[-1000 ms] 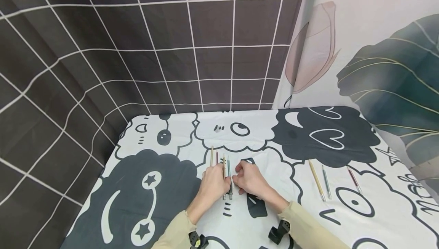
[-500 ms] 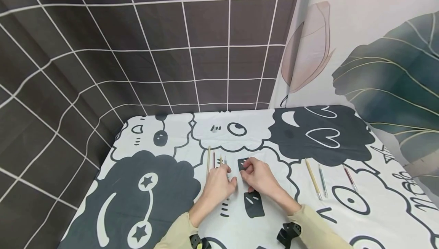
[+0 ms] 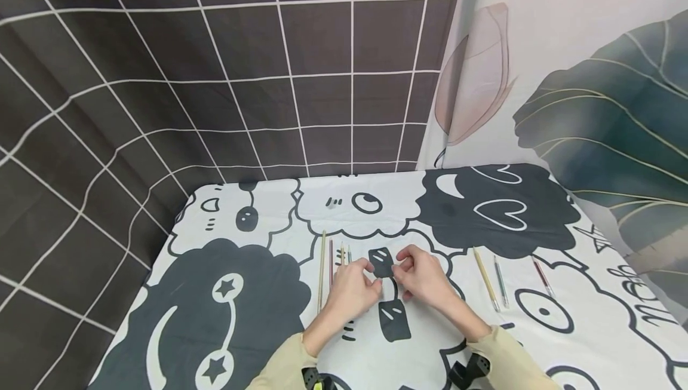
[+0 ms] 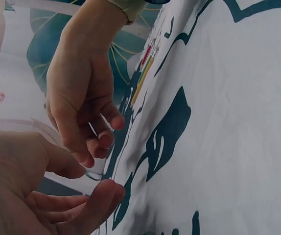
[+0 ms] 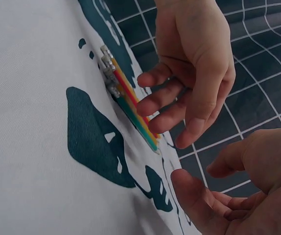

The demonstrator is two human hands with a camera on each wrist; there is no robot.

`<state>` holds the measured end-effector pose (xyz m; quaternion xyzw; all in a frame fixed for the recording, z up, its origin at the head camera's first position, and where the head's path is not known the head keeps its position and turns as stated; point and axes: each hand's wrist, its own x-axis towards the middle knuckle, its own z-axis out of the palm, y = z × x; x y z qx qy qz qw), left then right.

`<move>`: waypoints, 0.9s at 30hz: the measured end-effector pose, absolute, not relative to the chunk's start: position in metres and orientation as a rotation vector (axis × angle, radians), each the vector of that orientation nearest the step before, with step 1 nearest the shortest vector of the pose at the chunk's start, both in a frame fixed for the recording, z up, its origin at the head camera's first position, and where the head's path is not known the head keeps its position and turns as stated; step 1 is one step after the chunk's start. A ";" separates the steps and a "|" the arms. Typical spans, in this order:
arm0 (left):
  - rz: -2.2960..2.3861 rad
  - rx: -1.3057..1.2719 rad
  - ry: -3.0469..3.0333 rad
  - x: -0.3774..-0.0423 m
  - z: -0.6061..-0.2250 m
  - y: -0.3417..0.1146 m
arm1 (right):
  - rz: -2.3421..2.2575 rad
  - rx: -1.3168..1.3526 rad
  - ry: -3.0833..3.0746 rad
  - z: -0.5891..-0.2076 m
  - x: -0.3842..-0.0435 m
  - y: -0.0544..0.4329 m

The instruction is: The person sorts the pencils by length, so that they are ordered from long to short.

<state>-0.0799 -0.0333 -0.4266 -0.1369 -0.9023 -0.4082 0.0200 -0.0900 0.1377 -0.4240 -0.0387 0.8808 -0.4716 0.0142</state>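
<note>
Several pencils lie side by side on the patterned cloth in the middle of the head view: a yellow pencil, a red pencil, another yellow one and a green pencil. My left hand hovers just right of this row, partly covering it, fingers loosely bent around nothing. Facing it, my right hand hangs over the cloth with relaxed, bent fingers and nothing in them. A gap separates the two hands in both wrist views. The pencils' metal eraser ends show in the right wrist view, pointing toward the person.
Farther right lie a yellow pencil, a green pencil and a red pencil, spaced apart. A white cloth with dark cartoon shapes covers the table. A dark grid curtain hangs behind and to the left.
My left hand has come off the pencil row and shifted right of it, uncovering more of the pencils. My right hand has drawn away to the right. The view has turned slightly right.
</note>
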 end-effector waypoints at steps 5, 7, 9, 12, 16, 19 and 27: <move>-1.378 -0.425 -2.788 -0.080 -0.426 -0.025 | -1.462 -0.106 2.767 -0.422 -0.087 0.147; -1.414 -0.418 -2.790 -0.080 -0.426 -0.021 | -1.465 -0.102 2.777 -0.422 -0.086 0.151; -1.460 -0.410 -2.792 -0.080 -0.426 -0.017 | -1.466 -0.094 2.782 -0.422 -0.085 0.155; -1.525 -0.389 -2.789 -0.080 -0.427 -0.011 | -1.471 -0.069 2.781 -0.421 -0.084 0.160; -1.605 -0.369 -2.762 -0.082 -0.429 -0.003 | -1.485 -0.034 2.770 -0.419 -0.082 0.167; -1.630 -0.360 -2.744 -0.084 -0.432 0.002 | -1.494 -0.025 2.764 -0.418 -0.081 0.171; -1.693 -0.356 -2.730 -0.085 -0.439 0.016 | -1.464 0.008 2.819 -0.418 -0.078 0.183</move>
